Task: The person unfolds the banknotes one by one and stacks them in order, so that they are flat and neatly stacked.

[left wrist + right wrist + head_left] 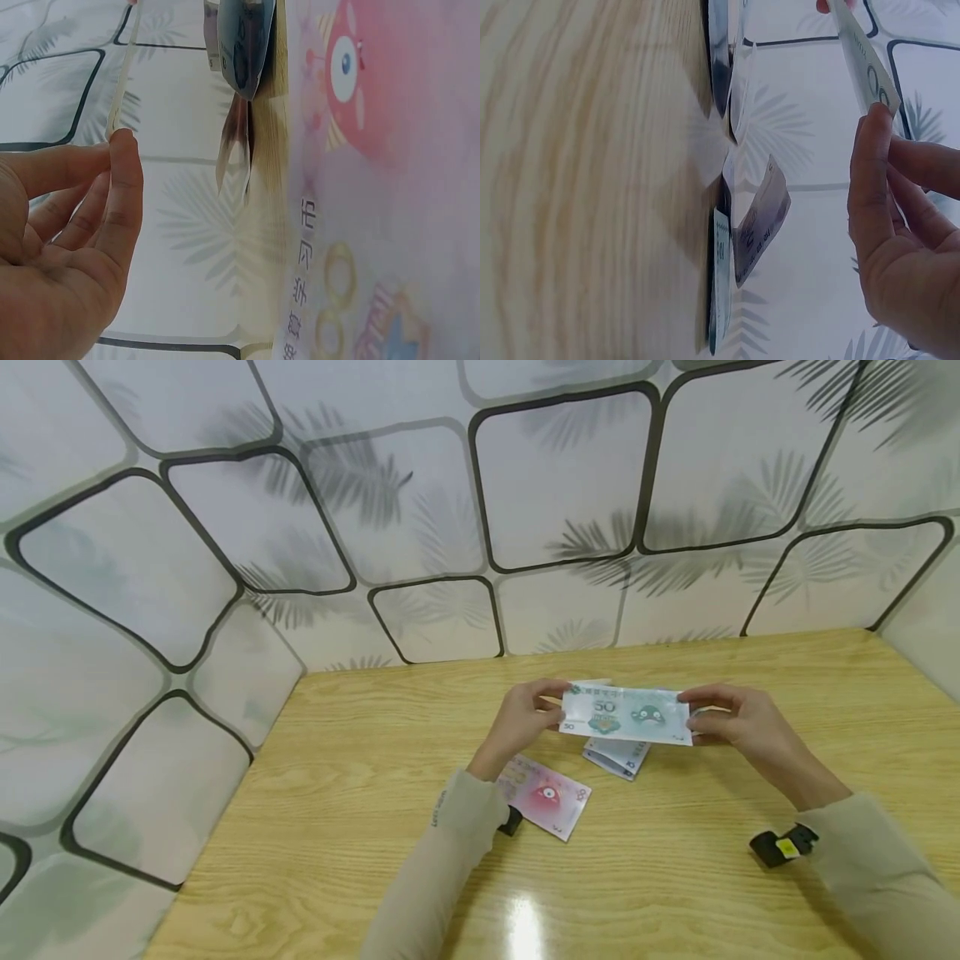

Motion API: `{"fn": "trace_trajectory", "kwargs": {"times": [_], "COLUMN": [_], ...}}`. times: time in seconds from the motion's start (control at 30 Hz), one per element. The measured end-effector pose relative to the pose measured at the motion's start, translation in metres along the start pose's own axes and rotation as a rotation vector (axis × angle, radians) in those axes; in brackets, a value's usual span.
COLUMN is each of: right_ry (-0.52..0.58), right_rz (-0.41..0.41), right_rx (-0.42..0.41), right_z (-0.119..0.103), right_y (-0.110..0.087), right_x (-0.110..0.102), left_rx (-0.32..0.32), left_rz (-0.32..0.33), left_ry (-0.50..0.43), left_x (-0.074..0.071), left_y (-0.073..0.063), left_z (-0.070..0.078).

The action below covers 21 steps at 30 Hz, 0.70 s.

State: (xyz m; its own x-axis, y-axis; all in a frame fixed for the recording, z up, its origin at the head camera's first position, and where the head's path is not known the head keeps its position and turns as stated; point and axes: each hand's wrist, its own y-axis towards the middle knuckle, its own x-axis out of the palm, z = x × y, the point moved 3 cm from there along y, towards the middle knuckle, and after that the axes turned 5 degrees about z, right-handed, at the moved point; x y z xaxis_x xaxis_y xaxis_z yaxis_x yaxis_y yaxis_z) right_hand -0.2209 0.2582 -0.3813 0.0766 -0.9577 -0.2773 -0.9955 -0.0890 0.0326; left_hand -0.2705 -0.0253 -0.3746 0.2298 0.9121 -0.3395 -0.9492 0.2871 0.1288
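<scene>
A green-and-white play banknote marked 50 [626,714] is stretched level above the table between both hands. My left hand [517,722] pinches its left end between thumb and fingers; the right hand [738,727] does the same at its right end. Edge-on, the note [124,75] looks like a thin strip in the left wrist view. Partly hidden beneath it, folded bluish notes [618,758] lie on the table. Nearer to me lies a pink play banknote [551,797], its left part covered by my left wrist.
The light wood table [360,802] runs back to a wall [562,493] patterned with dark outlines and leaves. In the right wrist view, a purplish folded note [763,221] stands up at an angle beside a greenish one [720,285].
</scene>
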Motion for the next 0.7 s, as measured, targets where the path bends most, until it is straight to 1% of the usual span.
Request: {"fn": "trace_trajectory", "kwargs": {"times": [0.13, 0.3, 0.47, 0.7], "right_ry": [0.009, 0.029, 0.052, 0.048], "right_rz": [-0.005, 0.009, 0.015, -0.018], "right_rx": [-0.015, -0.025, -0.004, 0.026], "right_z": [-0.002, -0.003, -0.004, -0.007], "right_y": [-0.001, -0.003, -0.004, -0.005], "right_x": [0.004, 0.009, 0.016, 0.026], "left_rx": [0.0, -0.002, 0.007, 0.007], "left_rz": [0.006, 0.007, 0.002, -0.012], "left_ry": [-0.003, 0.003, 0.03, 0.054], "left_x": [-0.003, -0.007, -0.012, -0.019], "left_y": [-0.001, -0.003, -0.004, -0.007], "left_z": [-0.001, -0.001, -0.001, -0.004]}}
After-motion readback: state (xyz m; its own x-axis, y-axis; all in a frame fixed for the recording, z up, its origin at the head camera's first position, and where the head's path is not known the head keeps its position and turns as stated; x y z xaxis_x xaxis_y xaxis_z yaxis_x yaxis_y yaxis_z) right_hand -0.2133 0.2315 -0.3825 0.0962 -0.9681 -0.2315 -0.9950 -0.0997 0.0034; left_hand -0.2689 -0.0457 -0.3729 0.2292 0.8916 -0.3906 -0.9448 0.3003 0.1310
